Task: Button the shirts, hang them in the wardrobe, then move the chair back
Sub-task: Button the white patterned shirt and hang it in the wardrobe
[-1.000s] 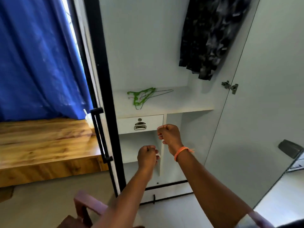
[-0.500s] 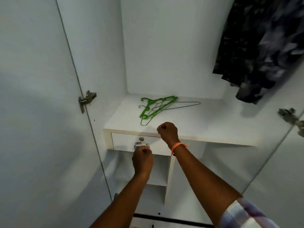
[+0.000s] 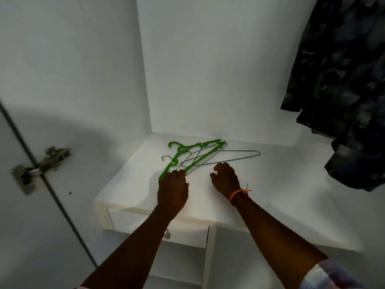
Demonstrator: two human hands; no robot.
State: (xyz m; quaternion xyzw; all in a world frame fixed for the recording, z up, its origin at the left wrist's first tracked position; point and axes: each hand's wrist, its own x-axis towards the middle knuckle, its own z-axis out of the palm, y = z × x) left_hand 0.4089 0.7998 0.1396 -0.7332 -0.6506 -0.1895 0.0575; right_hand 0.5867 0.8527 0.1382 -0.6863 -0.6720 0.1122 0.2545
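A green plastic hanger (image 3: pixel 195 152) and a grey wire hanger (image 3: pixel 235 156) lie tangled on the white wardrobe shelf (image 3: pixel 281 180). My left hand (image 3: pixel 173 190) is at the near ends of the hangers, its fingers curled over the green one's lower tip. My right hand (image 3: pixel 226 179), with an orange band at the wrist, hovers just right of them over the shelf, fingers loosely curved and holding nothing. A dark patterned shirt (image 3: pixel 343 84) hangs at the upper right inside the wardrobe.
The open wardrobe door (image 3: pixel 25 226) with a metal hinge (image 3: pixel 39 165) stands at the left. A drawer (image 3: pixel 145 224) sits under the shelf, with open compartments below it. The white back wall (image 3: pixel 218 65) closes the space behind.
I have come closer to the wardrobe. Both hands rose from fists near the drawer onto the shelf; the left reached the hangers' ends and the right opened beside them.
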